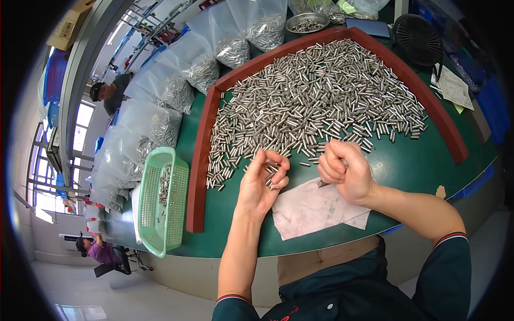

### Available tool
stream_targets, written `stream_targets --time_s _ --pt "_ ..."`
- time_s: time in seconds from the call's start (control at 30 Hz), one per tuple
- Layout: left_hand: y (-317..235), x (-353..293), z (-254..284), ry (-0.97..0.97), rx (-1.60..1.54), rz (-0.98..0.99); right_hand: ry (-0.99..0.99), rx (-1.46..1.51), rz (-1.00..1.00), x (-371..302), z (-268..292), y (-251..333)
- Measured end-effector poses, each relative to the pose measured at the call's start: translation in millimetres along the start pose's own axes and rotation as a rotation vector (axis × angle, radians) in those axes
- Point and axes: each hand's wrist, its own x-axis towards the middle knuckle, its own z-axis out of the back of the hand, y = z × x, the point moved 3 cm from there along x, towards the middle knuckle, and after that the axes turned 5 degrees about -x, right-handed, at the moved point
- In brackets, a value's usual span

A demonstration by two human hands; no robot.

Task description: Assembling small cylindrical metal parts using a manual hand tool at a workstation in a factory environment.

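A large heap of small shiny metal pins (pixel 316 96) lies on the green table (pixel 428 155), inside a reddish-brown frame (pixel 199 160). At the heap's near edge is my left hand (pixel 262 179), palm up, its fingers curled round a few metal pins. Beside it on the right, my right hand (pixel 348 171) is closed in a fist above a stained white cloth (pixel 316 211). A small dark tip pokes out beneath that fist; what it belongs to is hidden.
Left of the frame stands a light green plastic basket (pixel 179 200) with some pins inside. Clear bags of pins (pixel 201 64) line the table's far left edge. A metal bowl (pixel 307 23), a black fan (pixel 417 37) and papers (pixel 454 88) sit farther back. Two people are in the background.
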Motion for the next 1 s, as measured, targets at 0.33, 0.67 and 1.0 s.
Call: stream_targets --time_s 0.33,0.67,1.0 --pt "14.7 8.4 -26.2 -0.002 1.678 -0.625 0.007 -0.006 0.012 1.2 -0.8 -0.3" --pt "0.5 2.9 -3.5 0.06 0.07 -0.007 0.009 -0.014 0.009 -0.3 0.8 1.0" --pt "2.4 0.3 2.5 0.084 0.04 0.041 0.013 0.024 -0.006 0.5 0.9 -0.9"
